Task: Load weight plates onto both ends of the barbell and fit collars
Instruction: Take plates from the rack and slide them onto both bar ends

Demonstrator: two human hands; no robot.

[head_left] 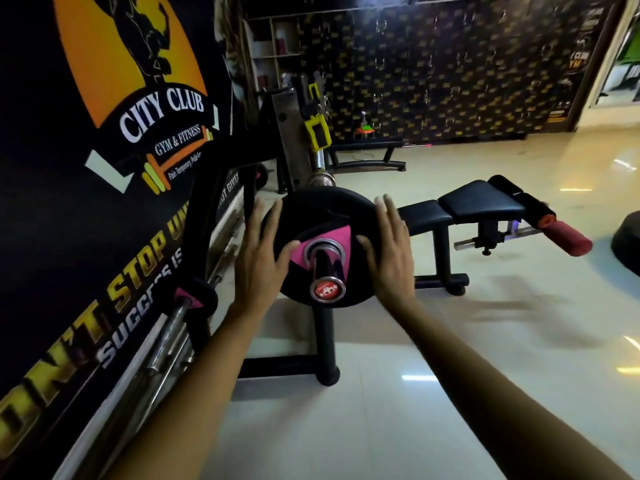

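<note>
A black weight plate [313,216] with pink wedges sits on the near sleeve of the barbell [329,268], whose red end cap points at me. My left hand [261,251] lies flat against the plate's left side, fingers spread and thumb on the pink wedge. On the plate's right side rests my right hand [389,249], palm flat and fingers apart. Neither hand curls around the plate. I see no collar on the sleeve. The far end of the bar is hidden behind the plate.
The bar rests on a black bench-press rack [325,341]. A black padded bench [474,202] with red foam rollers stands to the right. Smaller plates and chrome bars [166,327] lie along the left wall. A yellow-framed machine [317,129] stands behind. The floor is glossy tile.
</note>
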